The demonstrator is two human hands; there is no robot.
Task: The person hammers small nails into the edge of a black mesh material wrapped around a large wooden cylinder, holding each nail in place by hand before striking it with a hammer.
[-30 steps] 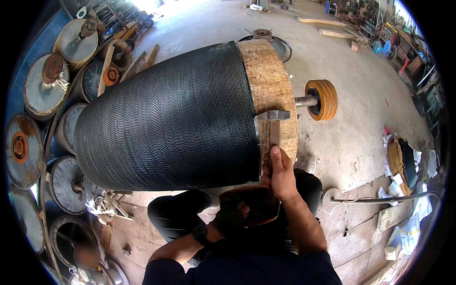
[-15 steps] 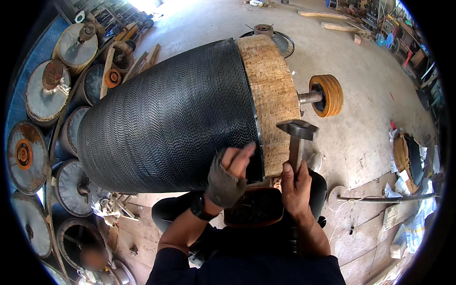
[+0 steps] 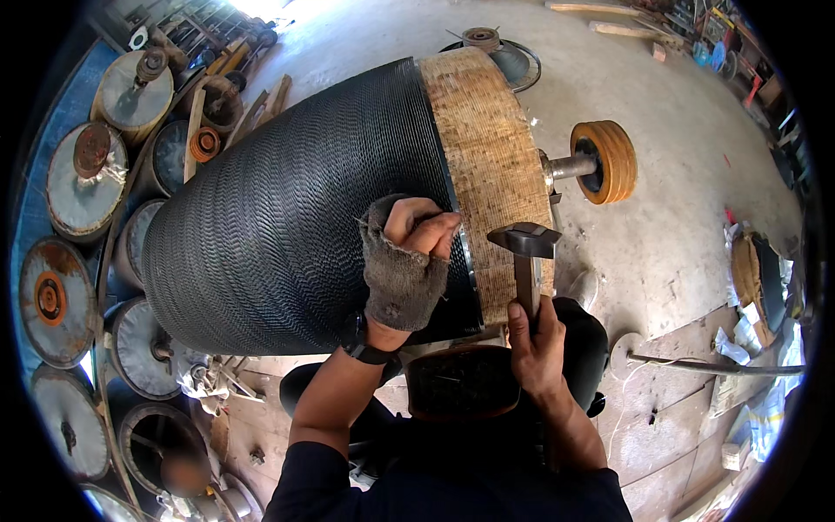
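A large drum lies in front of me, covered mostly in ridged black strips (image 3: 287,217) with a bare tan woody band (image 3: 487,130) at its right end. My left hand (image 3: 409,261), in a worn grey fingerless glove, rests at the seam between the two. Its fingers are pinched together; whatever they hold is too small to make out. My right hand (image 3: 537,348) grips a hammer (image 3: 525,239) by its wooden handle, the head raised just over the tan band. Below the drum, at my lap, sits a dark container (image 3: 465,350) with unclear small bits inside.
An axle with a grooved orange-brown wheel (image 3: 604,163) sticks out from the drum's right end. Several round drums (image 3: 61,296) are stacked at the left. A metal rod on a round base (image 3: 628,357) and wrapped scraps (image 3: 757,287) lie at the right.
My left hand has moved farther from me along the seam, and its fingers have drawn together. The hammer has shifted slightly left, still in my right hand.
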